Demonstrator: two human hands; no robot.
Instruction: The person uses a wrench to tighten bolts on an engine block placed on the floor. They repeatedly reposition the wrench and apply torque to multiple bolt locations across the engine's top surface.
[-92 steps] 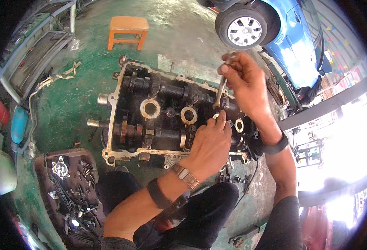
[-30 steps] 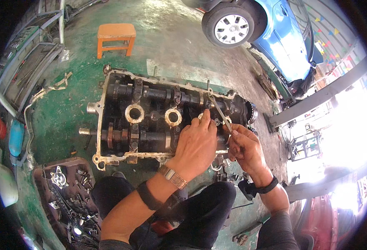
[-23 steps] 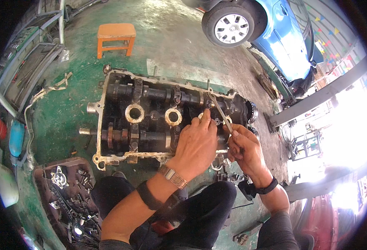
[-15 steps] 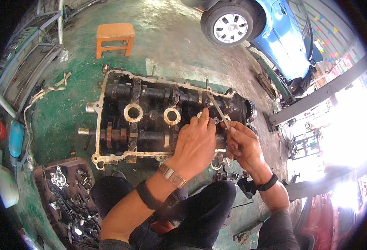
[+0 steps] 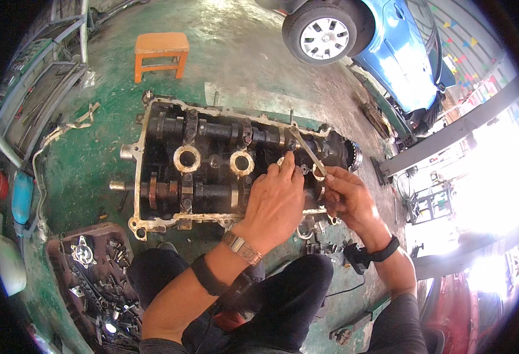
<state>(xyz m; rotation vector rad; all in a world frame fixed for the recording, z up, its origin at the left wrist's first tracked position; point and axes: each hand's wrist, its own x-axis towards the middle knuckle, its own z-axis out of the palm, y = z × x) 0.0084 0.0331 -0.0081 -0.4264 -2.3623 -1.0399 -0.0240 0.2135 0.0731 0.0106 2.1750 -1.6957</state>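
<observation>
A cylinder head (image 5: 180, 221) with two dark, oily camshafts (image 5: 212, 194) lies in front of me, its cover off. My left hand (image 5: 276, 197) reaches over its middle, index finger stretched forward and the others partly bent. The left fingertips are at the parts between the camshafts; no held thing shows there. Between thumb and fingers, my right hand (image 5: 349, 194) grips a slim metal wrench (image 5: 311, 154). Slanting up and left, the wrench has its far end at the far camshaft, by a bearing cap. Pale round plug-hole rims (image 5: 187, 159) stand left of my hands.
A brown tray (image 5: 59, 259) full of bolts and metal parts sits at lower left. Beyond the cylinder head stand an orange stool (image 5: 160, 53) and a blue car (image 5: 401, 65). A metal rack (image 5: 65, 65) is at far left. Loose parts (image 5: 318, 248) lie by my knees.
The right hand and forearm have shifted slightly to the right, and the wrench's near end has risen a little with them. My left hand stays nearly where it was.
</observation>
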